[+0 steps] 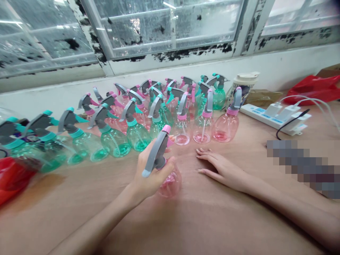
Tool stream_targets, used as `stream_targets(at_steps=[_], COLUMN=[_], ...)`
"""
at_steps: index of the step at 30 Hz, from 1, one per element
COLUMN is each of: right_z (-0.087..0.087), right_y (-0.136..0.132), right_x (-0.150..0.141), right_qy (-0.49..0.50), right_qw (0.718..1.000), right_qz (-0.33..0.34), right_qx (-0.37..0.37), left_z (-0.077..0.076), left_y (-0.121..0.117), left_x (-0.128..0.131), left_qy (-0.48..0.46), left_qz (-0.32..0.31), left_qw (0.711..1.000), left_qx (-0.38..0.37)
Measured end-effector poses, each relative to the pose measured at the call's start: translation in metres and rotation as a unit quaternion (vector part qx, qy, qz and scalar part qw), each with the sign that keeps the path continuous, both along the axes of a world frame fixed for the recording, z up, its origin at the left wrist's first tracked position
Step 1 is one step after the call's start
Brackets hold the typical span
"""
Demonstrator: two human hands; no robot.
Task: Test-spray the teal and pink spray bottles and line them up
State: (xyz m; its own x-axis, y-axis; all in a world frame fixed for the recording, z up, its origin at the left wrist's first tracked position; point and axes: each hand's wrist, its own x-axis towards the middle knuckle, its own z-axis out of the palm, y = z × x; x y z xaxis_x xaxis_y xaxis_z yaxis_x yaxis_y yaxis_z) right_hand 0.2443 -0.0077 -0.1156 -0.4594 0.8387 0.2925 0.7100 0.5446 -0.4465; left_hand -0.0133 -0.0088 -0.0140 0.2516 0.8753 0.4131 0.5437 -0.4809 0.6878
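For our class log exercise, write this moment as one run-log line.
left hand: gripping pink bottle | right hand: resting on table | beyond: green bottles, other pink bottles | right side: power strip

Head cam, 1 view: above & behind the L hand [150,166]'s grip on the pink spray bottle [171,185], wearer's side, facing fwd & down. Fairly close, wide FOV; grip approx. mid-frame, a bit low. Table [191,223] fills the near side; beyond grip, view reaches up to windows [164,26] at top edge.
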Motion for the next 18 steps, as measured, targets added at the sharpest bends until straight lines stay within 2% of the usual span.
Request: stream_targets(at_steps=[10, 15, 18], right_z=[0.002, 0.004, 0.012], right_y=[-0.002, -0.001, -0.005], right_x=[-0.001, -0.002, -0.006], right_qy=[-0.018, 0.007, 0.021], right_qw=[1.000, 1.000, 0.999], right_qz=[0.001, 0.006, 0.008], right_qx=[-0.003, -0.013, -0.035], left_z=[-0.002, 0.001, 0.005], left_y=[-0.004, -0.005, -0.006], left_x=[0.004, 0.004, 0.006], left_qy=[-0.041, -0.037, -0.042], left_qz=[0.019, 0.019, 0.022], left_qw=[0.999, 0.998, 0.998], left_qx=[-0.017, -0.038, -0.048])
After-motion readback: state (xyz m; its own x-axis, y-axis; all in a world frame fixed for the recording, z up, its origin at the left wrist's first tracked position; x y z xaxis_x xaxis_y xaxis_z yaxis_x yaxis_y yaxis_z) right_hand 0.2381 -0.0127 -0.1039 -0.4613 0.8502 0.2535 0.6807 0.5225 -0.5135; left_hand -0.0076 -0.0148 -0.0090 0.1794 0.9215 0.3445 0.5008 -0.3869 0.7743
